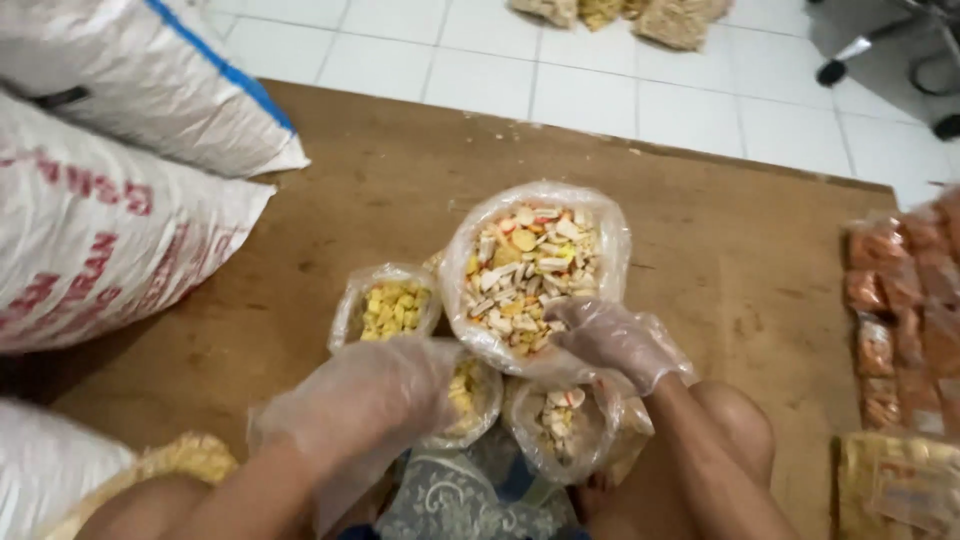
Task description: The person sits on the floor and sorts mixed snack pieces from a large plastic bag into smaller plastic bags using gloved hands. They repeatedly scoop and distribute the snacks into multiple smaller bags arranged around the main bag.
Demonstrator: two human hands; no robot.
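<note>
A large clear plastic bag (535, 270) of mixed white, orange and yellow snack pieces stands open on the wooden board (400, 180). My right hand (610, 345), in a thin plastic glove, grips its near rim. My left hand (375, 395), also gloved, reaches into a smaller bag of yellow pieces (470, 395). Another small bag of yellow pieces (392, 308) sits to the left of the big bag. A small bag of pale pieces (560, 425) lies near my knee.
Big white woven sacks (110, 190) lie at the left. Packed orange snack bags (905, 310) are stacked at the right edge. A white tiled floor (620, 80) lies beyond the board, with more snack bags (620, 12) and a chair base (900, 50).
</note>
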